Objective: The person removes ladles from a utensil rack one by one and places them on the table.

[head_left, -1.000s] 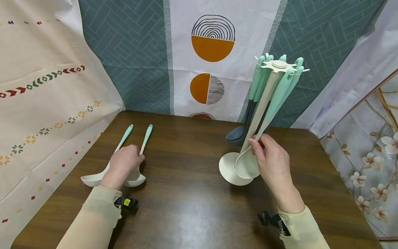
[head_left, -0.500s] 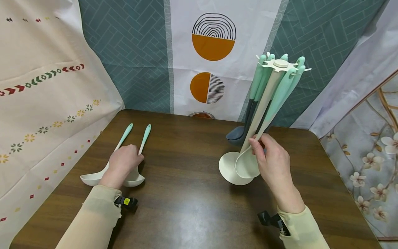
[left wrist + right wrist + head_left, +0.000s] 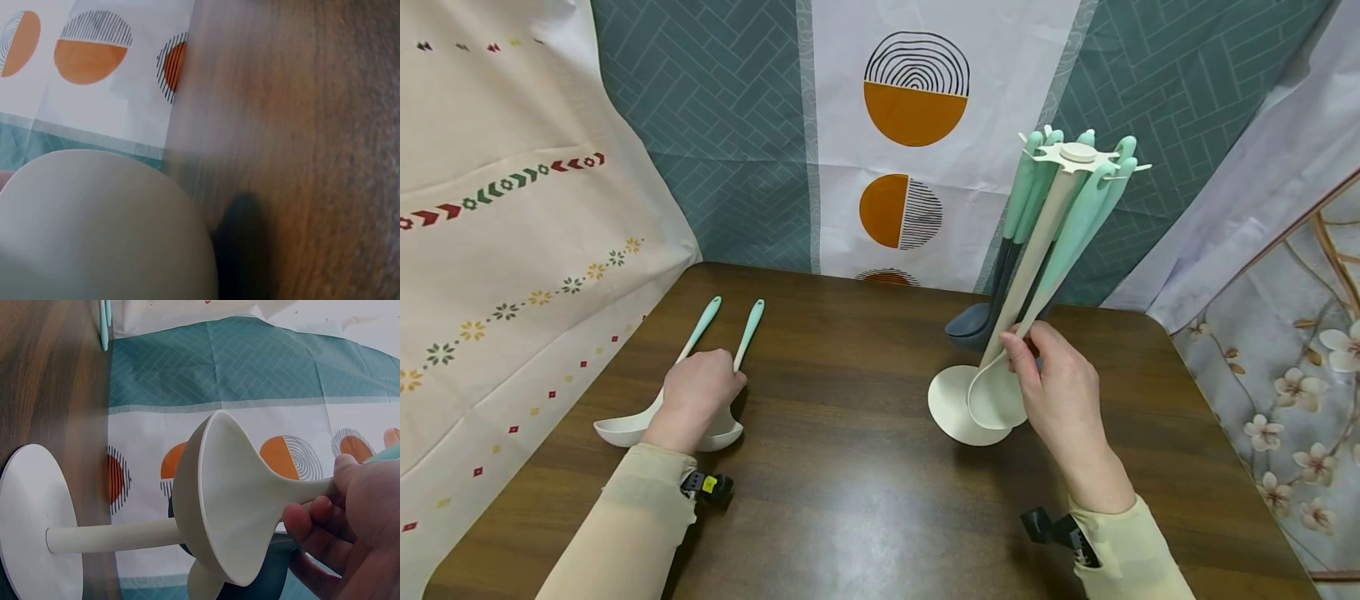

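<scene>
On the left of the head view, two cream ladles with mint handles lie side by side on the table. My left hand point(image 3: 696, 392) grips the right-hand ladle point(image 3: 724, 432) low on its shaft, and its bowl point(image 3: 106, 231) fills the lower left of the left wrist view. The other ladle point(image 3: 625, 430) lies just left of that hand, partly hidden behind it. My right hand point(image 3: 1063, 392) pinches the neck of a cream spoon-like ladle point(image 3: 234, 494) whose mint handle reaches up to the top of a cream utensil stand point(image 3: 1037, 250).
Several mint-handled utensils hang round the stand's hooked top, among them a dark ladle point(image 3: 970, 323) at the back. The stand's round base point(image 3: 953, 402) sits on the brown wooden table point(image 3: 850, 475). Patterned cloth point(image 3: 910, 108) hangs along the table's back edge.
The ladle under my left hand has shifted slightly left, its bowl now showing less beside the wrist. My right hand keeps its hold at the stand, without visible movement.
</scene>
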Tool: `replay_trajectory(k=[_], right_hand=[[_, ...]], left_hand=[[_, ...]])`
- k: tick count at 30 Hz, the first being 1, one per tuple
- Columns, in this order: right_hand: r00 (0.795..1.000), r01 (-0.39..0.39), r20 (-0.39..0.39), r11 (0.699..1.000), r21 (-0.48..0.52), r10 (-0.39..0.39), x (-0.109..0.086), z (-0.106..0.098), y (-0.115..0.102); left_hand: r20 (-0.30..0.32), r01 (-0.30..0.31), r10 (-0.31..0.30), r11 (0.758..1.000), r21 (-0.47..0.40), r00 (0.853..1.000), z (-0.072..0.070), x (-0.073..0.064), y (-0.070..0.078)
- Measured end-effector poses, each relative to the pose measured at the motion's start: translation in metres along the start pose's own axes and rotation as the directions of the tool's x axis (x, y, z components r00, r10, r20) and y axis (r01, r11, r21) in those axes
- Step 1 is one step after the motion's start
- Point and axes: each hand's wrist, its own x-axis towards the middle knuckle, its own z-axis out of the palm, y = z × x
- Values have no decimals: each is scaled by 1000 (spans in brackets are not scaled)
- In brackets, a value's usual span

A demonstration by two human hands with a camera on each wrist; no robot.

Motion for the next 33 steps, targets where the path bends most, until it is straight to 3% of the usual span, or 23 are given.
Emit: replay_trajectory(k=[33], right_hand=[[1000,1,-2,1000,5,-1,1,-1,-3]], left_hand=[[54,17,-19,999,40,998,-7,0,3]])
